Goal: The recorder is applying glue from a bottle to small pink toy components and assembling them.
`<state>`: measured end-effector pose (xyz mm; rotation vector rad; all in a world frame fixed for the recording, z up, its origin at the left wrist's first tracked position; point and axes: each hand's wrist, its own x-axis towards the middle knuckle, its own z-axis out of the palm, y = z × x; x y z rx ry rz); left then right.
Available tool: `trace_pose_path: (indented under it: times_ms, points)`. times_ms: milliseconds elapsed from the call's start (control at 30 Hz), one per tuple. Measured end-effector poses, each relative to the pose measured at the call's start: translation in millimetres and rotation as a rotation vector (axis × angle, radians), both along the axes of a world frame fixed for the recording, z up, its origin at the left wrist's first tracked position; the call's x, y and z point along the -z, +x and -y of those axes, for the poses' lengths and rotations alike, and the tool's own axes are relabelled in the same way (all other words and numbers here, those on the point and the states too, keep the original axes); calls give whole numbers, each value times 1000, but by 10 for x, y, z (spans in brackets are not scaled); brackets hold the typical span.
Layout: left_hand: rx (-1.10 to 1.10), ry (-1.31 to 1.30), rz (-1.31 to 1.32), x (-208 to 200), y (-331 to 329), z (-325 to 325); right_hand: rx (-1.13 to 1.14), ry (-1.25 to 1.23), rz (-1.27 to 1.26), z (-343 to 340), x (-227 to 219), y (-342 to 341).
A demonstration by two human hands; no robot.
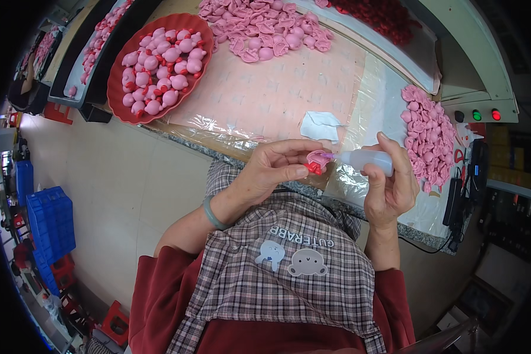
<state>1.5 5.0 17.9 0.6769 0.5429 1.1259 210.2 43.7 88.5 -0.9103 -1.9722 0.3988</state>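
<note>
Between the fingertips of my left hand (271, 165) is a small pink plastic piece (318, 158) with a red part (315, 169) at its lower side. My right hand (394, 182) grips a translucent squeeze bottle (369, 160), held nearly level. Its thin purple tip points left and meets the pink piece, or comes very close to it. Both hands are above the table's near edge. Just beyond them lies a folded white cloth (321, 125). Whatever the bottle lets out is too small to see.
A red fluted bowl (117, 88) of pink-and-red pieces stands at the far left. Pink pieces (265, 29) are heaped at the back and more (426, 138) at the right. Red parts (374, 20) fill a tray behind. Lit buttons (495, 114) sit on a housing; blue crates (51, 224) stand left.
</note>
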Motion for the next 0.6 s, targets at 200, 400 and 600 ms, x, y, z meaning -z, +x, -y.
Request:
trace_pose_path:
  times_ms: [200,400,600]
  points:
    - [5,-2,0,-26,-2,4,49,-62,-52,24,4,12]
    - [-3,6,1,6,6,5,22,37,17,11,6,23]
    - [-14,5,5,-24,3,-3,18,111,29,-2,1,23]
